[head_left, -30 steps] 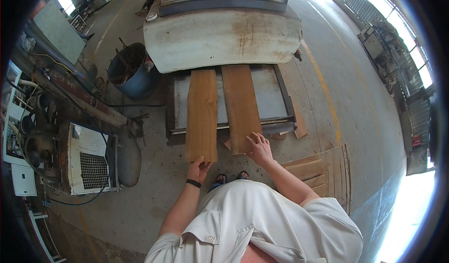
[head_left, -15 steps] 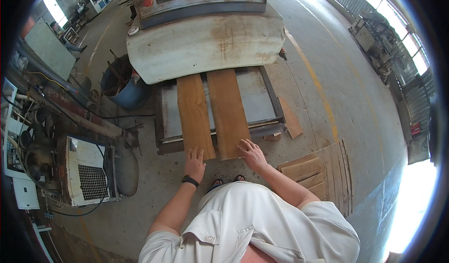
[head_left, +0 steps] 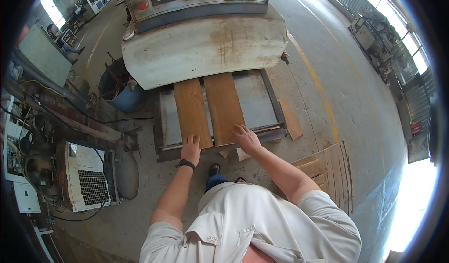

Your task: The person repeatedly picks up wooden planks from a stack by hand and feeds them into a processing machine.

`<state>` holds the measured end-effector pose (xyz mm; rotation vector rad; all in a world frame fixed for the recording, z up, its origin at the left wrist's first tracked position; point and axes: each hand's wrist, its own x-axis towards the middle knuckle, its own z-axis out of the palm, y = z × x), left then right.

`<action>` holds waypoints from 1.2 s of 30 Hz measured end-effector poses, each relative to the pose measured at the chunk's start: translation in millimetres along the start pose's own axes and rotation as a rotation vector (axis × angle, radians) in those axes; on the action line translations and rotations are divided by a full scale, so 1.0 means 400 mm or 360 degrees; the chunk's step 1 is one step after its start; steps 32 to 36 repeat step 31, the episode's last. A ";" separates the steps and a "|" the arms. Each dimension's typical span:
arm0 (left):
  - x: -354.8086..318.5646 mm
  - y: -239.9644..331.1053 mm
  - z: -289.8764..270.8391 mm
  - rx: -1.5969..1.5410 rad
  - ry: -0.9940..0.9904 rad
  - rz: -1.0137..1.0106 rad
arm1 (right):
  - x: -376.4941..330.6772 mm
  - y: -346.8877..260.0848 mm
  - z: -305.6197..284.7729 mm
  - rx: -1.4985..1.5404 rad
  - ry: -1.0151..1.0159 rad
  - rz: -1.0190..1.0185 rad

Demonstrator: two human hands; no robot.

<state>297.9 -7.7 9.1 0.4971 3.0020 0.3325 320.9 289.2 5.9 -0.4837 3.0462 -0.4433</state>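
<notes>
Two long brown wooden boards lie side by side on the machine's metal table, their far ends hidden under a pale, rust-stained hood (head_left: pixel 187 52). A narrow gap runs between the left board (head_left: pixel 191 108) and the right board (head_left: pixel 224 106). My left hand (head_left: pixel 191 150) rests at the near left corner of the left board, fingers stretched over its surface. On the right board's near right edge lies my right hand (head_left: pixel 248 139), its fingers spread and flat. Neither hand wraps round a board. The table's frame (head_left: pixel 273 94) shows around the wood.
Above the hood is a control panel (head_left: pixel 210 6) with coloured buttons. A blue drum (head_left: pixel 126 97) of scraps stands left of the table, near a compressor-like machine (head_left: pixel 37 155). Wood pieces (head_left: pixel 311 169) lie on the floor at right. A person (head_left: pixel 58 36) sits far left.
Both boards have slid farther under the hood, and their near ends are now over the table's front edge. My hands have moved forward with them. One foot has shifted forward.
</notes>
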 end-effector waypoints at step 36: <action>0.443 -0.144 -0.082 0.0066 -0.0137 0.0093 | 0.373 0.111 -0.055 -0.0026 -0.0176 0.0266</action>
